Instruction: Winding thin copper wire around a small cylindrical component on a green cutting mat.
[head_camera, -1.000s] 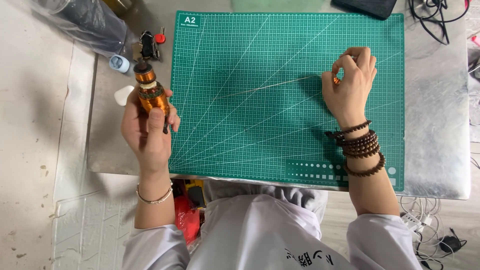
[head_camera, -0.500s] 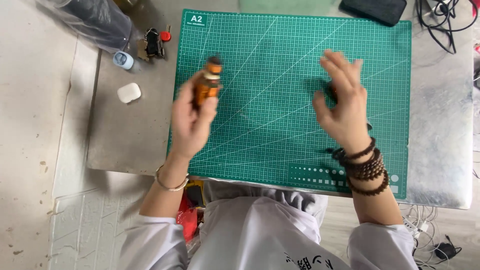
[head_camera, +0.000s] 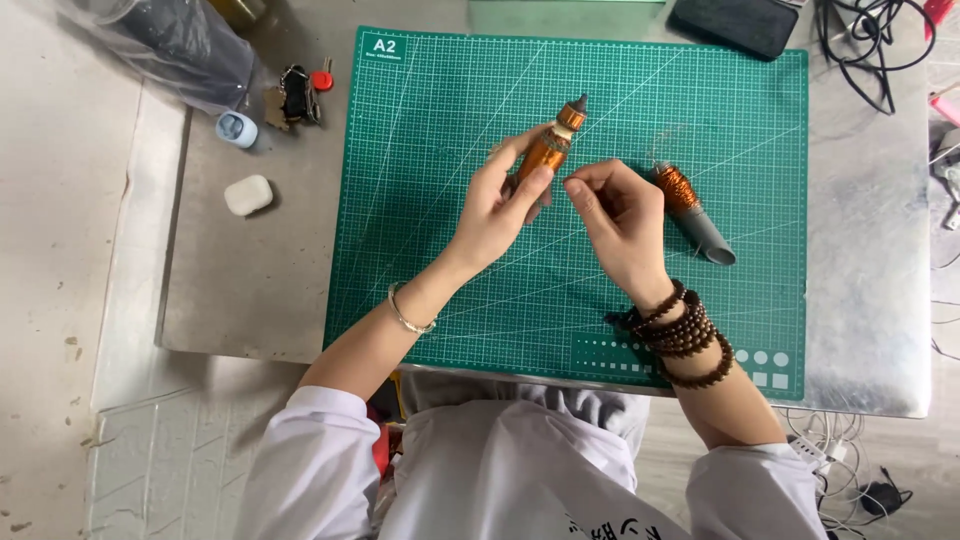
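Observation:
My left hand (head_camera: 497, 205) grips a small copper-wire coil on a brown bobbin (head_camera: 553, 143), held tilted above the green cutting mat (head_camera: 430, 120). My right hand (head_camera: 618, 220) is right beside it, thumb and forefinger pinched together close to the coil's lower end; whether they pinch a thin wire is too fine to see. A second copper coil on a grey tube (head_camera: 690, 210) lies on the mat just right of my right hand. Dark bead bracelets (head_camera: 685, 335) wrap my right wrist.
On the grey table left of the mat lie a white earbud case (head_camera: 247, 194), a small blue object (head_camera: 237, 128) and keys with a red tag (head_camera: 300, 92). A plastic-wrapped dark item (head_camera: 175, 45) sits far left. A black case (head_camera: 735, 22) and cables (head_camera: 870, 50) sit at the back right.
My left hand carried the coil from the table's left edge to the middle of the mat. My right hand closed in beside it and pinched shut. The grey-tube coil now lies uncovered.

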